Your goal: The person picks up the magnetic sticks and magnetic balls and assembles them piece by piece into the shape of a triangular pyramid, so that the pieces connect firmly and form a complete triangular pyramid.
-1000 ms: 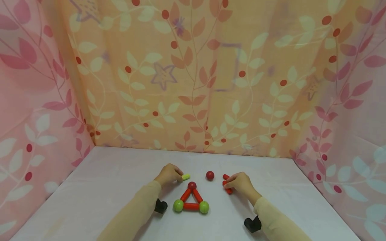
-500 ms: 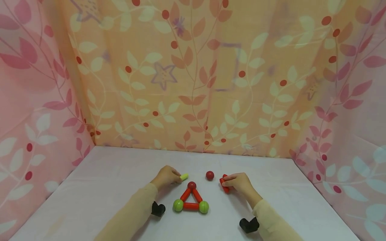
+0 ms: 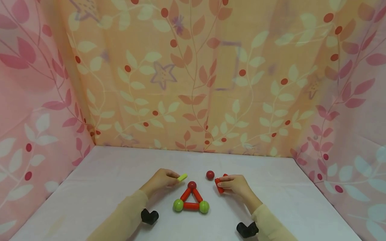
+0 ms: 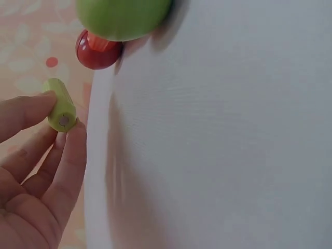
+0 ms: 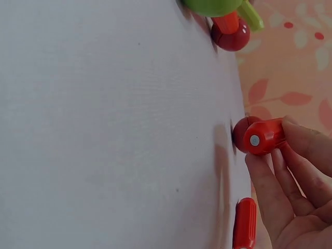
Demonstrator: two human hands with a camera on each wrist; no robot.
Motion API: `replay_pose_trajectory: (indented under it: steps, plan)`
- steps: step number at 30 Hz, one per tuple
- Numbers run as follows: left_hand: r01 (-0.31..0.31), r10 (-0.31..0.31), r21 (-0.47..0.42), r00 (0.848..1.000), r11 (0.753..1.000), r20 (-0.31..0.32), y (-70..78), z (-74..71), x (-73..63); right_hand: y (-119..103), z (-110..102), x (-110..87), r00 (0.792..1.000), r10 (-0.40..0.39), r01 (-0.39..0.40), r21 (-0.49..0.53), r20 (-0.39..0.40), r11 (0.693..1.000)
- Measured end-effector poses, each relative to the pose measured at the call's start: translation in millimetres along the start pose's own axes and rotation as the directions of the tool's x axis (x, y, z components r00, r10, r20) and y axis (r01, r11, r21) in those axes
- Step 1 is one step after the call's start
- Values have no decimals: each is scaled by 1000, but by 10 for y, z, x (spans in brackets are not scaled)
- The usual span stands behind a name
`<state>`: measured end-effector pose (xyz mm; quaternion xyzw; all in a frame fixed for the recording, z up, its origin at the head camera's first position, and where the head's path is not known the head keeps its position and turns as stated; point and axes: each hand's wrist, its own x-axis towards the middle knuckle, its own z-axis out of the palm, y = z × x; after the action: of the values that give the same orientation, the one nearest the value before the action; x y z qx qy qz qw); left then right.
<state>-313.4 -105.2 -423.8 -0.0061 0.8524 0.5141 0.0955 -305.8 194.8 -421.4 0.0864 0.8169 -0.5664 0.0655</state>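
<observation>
Left of centre in the head view, my left hand (image 3: 161,179) pinches a yellow-green magnetic rod (image 3: 182,177) between thumb and fingertips. The left wrist view shows a silver disc in the end of that yellow-green rod (image 4: 59,106). My right hand (image 3: 239,184) holds a red magnetic rod (image 3: 219,186) by thumb and fingers, raised over the table. A second red rod (image 5: 245,223) lies on the table beside that hand, mostly hidden behind it in the head view. Close to the held red rod, a loose red ball (image 3: 210,175) sits on the table.
Between the forearms lies a flat triangle of red rods (image 3: 191,206), joined by a red ball (image 3: 192,185) at the far corner and green balls (image 3: 178,205) at the near ones. Patterned cloth walls (image 3: 193,83) enclose the white table (image 3: 120,160) at back and sides.
The right hand has taken up one of the two red rods and moved it left, toward the red ball. My left hand has drawn slightly left and nearer with the yellow-green rod.
</observation>
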Motion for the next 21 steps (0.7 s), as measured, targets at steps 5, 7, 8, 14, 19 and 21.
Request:
replay_pose_trajectory:
  steps: [5, 7, 8, 14, 19, 21]
  plan:
    - [-45, 45, -29, 999, 999, -26, -19, -25, -85, 5, 36, -52, 1000, -4, 4, -2, 2, 1000]
    - [-61, 59, -43, 998, 997, -36, -31, -35, -114, 5, 50, -75, 1000, -12, 12, -10, 9, 1000]
    - [-67, 65, -50, 997, 997, -36, -37, -38, -129, 1, 56, -89, 1000, -19, 19, -15, 14, 1000]
    - [-56, 56, -49, 998, 997, -2, -49, -39, -240, -15, 81, -173, 998, -48, 48, -7, 37, 999]
    - [-92, 94, -67, 995, 993, 26, -101, -19, -321, 0, 109, -220, 993, -83, 81, 25, 81, 996]
    - [-110, 112, -79, 993, 991, 23, -111, -3, -349, 1, 115, -236, 991, -97, 94, 36, 95, 995]
